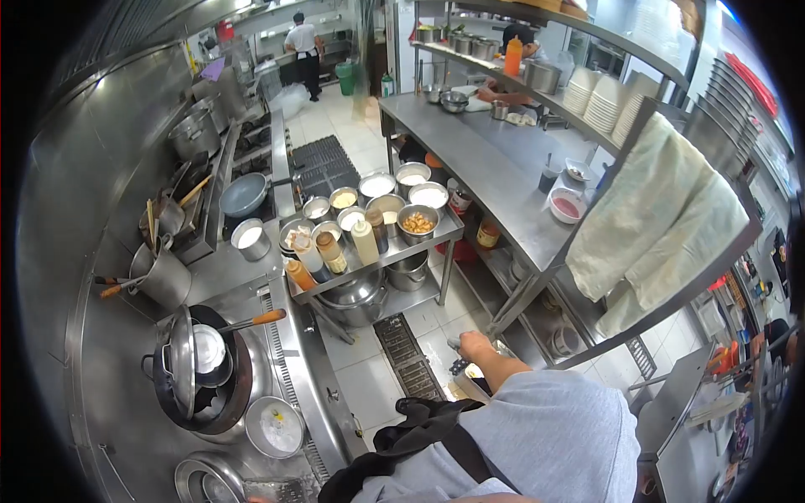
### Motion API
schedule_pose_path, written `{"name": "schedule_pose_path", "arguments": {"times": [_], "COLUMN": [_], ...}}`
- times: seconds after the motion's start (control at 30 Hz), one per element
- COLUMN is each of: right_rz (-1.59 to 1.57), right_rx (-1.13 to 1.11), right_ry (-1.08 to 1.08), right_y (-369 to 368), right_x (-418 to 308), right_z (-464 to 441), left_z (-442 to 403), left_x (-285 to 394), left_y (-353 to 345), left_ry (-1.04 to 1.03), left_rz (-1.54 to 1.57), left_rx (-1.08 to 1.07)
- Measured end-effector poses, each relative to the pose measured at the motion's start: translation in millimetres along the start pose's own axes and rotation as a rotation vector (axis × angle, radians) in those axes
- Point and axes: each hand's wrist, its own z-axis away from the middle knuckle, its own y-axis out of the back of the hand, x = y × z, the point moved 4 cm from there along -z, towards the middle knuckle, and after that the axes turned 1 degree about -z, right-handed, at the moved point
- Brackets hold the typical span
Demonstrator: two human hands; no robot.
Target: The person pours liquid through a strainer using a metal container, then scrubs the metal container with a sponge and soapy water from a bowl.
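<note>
My right hand reaches forward low over the floor, below the front of the steel prep table. Its fingers look closed, and a small grey tip sticks out on the left side of the fist. What it grips is mostly hidden by the hand and forearm. Just under the wrist, a dark container with something yellowish and white in it shows in part, next to a dark patterned patch. My left hand is out of view.
A low steel stand holds several pots and squeeze bottles. On the left are a wok with an orange-handled tool and a round metal pan. Cloths hang on the right. A floor grate lies ahead. Two people stand farther off.
</note>
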Motion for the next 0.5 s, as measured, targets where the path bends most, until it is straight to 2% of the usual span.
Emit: {"name": "schedule_pose_path", "arguments": {"times": [0.17, 0.5], "right_rz": [-0.008, 0.006], "right_rx": [-0.081, -0.028], "right_ry": [0.018, 0.054], "right_y": [4.1, 47.4], "right_x": [-27.9, -52.5], "right_z": [-44.0, -101.4], "left_z": [-6.8, -27.0], "left_x": [17.5, 95.0], "left_y": [-7.8, -36.7], "left_ry": [-0.003, -0.051], "left_rz": [0.011, 0.07], "left_rx": [-0.019, -0.068]}}
